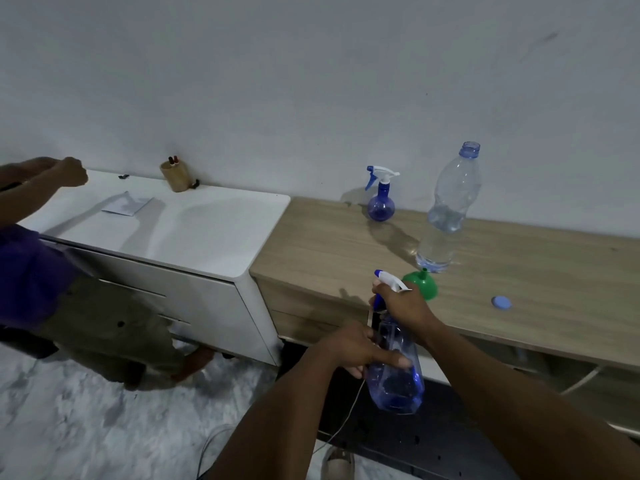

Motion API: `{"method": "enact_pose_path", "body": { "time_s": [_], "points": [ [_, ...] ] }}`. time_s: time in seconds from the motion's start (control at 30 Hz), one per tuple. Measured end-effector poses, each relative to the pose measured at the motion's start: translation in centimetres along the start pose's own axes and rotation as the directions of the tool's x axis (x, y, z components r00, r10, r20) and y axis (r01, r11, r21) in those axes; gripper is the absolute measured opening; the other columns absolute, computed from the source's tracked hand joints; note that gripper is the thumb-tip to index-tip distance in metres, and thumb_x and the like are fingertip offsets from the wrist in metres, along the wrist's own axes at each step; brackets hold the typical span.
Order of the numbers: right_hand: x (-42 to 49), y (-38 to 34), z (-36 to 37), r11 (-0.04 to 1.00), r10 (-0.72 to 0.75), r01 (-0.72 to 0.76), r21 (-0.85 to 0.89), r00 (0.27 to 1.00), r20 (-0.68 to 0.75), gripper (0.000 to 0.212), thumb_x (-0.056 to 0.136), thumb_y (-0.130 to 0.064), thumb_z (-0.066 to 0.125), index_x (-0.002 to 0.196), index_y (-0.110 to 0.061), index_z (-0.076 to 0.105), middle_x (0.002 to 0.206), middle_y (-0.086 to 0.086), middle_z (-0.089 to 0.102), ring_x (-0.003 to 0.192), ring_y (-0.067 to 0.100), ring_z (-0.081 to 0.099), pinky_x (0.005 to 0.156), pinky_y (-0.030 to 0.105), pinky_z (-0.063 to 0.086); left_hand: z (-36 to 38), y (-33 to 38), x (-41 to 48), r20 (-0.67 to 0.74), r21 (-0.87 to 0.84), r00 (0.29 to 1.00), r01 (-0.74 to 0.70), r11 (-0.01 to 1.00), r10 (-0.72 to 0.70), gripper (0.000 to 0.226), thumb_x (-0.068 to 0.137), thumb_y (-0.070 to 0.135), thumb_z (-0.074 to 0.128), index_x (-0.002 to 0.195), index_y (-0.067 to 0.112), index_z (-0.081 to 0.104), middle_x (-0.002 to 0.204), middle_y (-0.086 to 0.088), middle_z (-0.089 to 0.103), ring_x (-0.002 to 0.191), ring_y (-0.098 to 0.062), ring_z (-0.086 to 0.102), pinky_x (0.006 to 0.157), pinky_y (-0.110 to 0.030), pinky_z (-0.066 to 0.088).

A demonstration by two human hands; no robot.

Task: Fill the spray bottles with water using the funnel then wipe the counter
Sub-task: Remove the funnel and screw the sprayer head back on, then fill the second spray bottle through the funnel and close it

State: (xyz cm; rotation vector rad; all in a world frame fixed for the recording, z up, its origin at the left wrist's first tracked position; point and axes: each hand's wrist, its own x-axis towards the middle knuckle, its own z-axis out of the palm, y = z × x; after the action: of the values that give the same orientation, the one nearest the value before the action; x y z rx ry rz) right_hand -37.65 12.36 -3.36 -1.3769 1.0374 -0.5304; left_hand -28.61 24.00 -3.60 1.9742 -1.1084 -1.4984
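A clear blue plastic spray bottle (394,368) with a white and blue trigger head is held in the air just in front of the light wooden counter (502,271). The left hand (360,348) wraps its body; the right hand (403,304) is closed around its trigger head. On the counter stand a round blue spray bottle (380,199) at the back, an uncapped clear water bottle (448,209), an upturned green funnel (420,282) and a blue cap (501,302).

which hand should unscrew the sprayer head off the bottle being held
Right. The right hand already grips the sprayer head, while the left hand wraps the spray bottle body and can steady it.
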Motion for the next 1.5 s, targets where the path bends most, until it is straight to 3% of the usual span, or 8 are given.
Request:
{"method": "enact_pose_path", "body": {
  "time_s": [0.33, 0.5, 0.7, 0.8, 0.93, 1.07, 1.3, 1.5],
  "points": [
    [2.1, -0.9, 0.9, 1.000, -0.017, 0.017, -0.024, 1.000, 0.019, 0.033, 0.093, -0.035, 0.062, 0.125, -0.029, 0.060, 0.079, 0.014, 0.073, 0.075, 0.020, 0.067, 0.075, 0.034, 0.054, -2.8, 0.6, 0.8, 0.057, 0.009, 0.997, 0.047, 0.999, -0.048, 0.066, 0.062, 0.059, 0.086, 0.116, 0.026, 0.068, 0.107, 0.002, 0.075, 0.094, -0.016, 0.073, 0.087, -0.036, 0.060],
    [4.7, -4.0, 1.8, 0.997, -0.023, 0.023, -0.079, 1.000, -0.001, 0.023, 0.088, -0.032, 0.060, 0.097, -0.012, 0.066, 0.077, 0.019, 0.069, 0.062, 0.019, 0.059, 0.062, 0.034, 0.054, -6.8, 1.2, 2.9, 0.034, 0.002, 0.999, -0.014, 1.000, 0.014, 0.062, 0.059, 0.053, 0.090, 0.111, 0.025, 0.071, 0.102, 0.004, 0.076, 0.092, -0.015, 0.073, 0.078, -0.033, 0.061],
    [10.5, -12.6, 3.8, 0.803, -0.428, 0.393, -0.449, 0.903, 0.024, 0.018, 0.087, -0.025, 0.071, 0.075, -0.015, 0.061, 0.060, -0.008, 0.057, 0.054, -0.003, 0.055, 0.048, 0.011, 0.037, -14.8, 2.9, 7.1, -0.234, 0.022, 0.958, -0.166, 0.986, 0.166, 0.071, 0.051, 0.058, 0.093, 0.106, 0.018, 0.070, 0.101, 0.002, 0.074, 0.095, -0.013, 0.070, 0.084, -0.033, 0.059],
    [14.1, -16.6, 5.2, 0.683, -0.559, 0.487, -0.544, 0.828, 0.040, 0.025, 0.084, -0.038, 0.075, 0.073, -0.018, 0.063, 0.058, -0.010, 0.057, 0.055, -0.003, 0.054, 0.052, 0.012, 0.036, -19.4, 4.8, 9.3, -0.325, 0.081, 0.913, -0.234, 0.969, 0.248, 0.074, 0.057, 0.064, 0.087, 0.116, 0.025, 0.063, 0.107, 0.010, 0.068, 0.093, -0.004, 0.065, 0.077, -0.019, 0.051],
    [18.3, -20.3, 6.7, 0.586, -0.653, 0.550, -0.596, 0.756, 0.056, 0.035, 0.081, -0.045, 0.077, 0.080, -0.011, 0.069, 0.066, -0.001, 0.061, 0.060, 0.013, 0.052, 0.058, 0.026, 0.038, -24.6, 6.0, 12.7, -0.444, 0.123, 0.813, -0.361, 0.925, 0.376, 0.065, 0.062, 0.058, 0.087, 0.110, 0.020, 0.067, 0.105, 0.006, 0.071, 0.092, -0.010, 0.068, 0.079, -0.028, 0.056],
    [22.3, -20.7, 8.3, 0.618, -0.627, 0.520, -0.590, 0.778, 0.029, 0.027, 0.083, -0.037, 0.076, 0.085, -0.011, 0.071, 0.073, 0.002, 0.063, 0.067, 0.020, 0.054, 0.061, 0.031, 0.038, -27.9, 5.8, 16.3, -0.514, 0.126, 0.766, -0.377, 0.917, 0.386, 0.043, 0.067, 0.041, 0.086, 0.089, 0.012, 0.063, 0.086, -0.007, 0.070, 0.080, -0.024, 0.069, 0.074, -0.044, 0.058],
    [27.2, -18.3, 11.4, 0.666, -0.529, 0.415, -0.620, 0.848, -0.001, 0.023, 0.087, -0.029, 0.073, 0.095, -0.007, 0.071, 0.086, 0.008, 0.065, 0.078, 0.024, 0.058, 0.071, 0.038, 0.046, -30.0, 3.7, 21.3, -0.563, 0.096, 0.782, -0.260, 0.961, 0.268, 0.055, 0.077, 0.040, 0.080, 0.125, 0.020, 0.060, 0.114, 0.002, 0.067, 0.103, -0.019, 0.064, 0.094, -0.040, 0.054],
    [29.2, -16.2, 11.9, 0.674, -0.462, 0.358, -0.646, 0.887, 0.010, 0.024, 0.090, -0.029, 0.071, 0.100, -0.008, 0.068, 0.091, 0.008, 0.065, 0.081, 0.022, 0.057, 0.068, 0.033, 0.041, -29.9, 3.0, 22.4, -0.557, 0.134, 0.766, -0.298, 0.945, 0.321, 0.014, 0.088, 0.019, 0.067, 0.099, 0.011, 0.069, 0.090, -0.005, 0.073, 0.083, -0.021, 0.067, 0.075, -0.034, 0.054]
  ]
}}
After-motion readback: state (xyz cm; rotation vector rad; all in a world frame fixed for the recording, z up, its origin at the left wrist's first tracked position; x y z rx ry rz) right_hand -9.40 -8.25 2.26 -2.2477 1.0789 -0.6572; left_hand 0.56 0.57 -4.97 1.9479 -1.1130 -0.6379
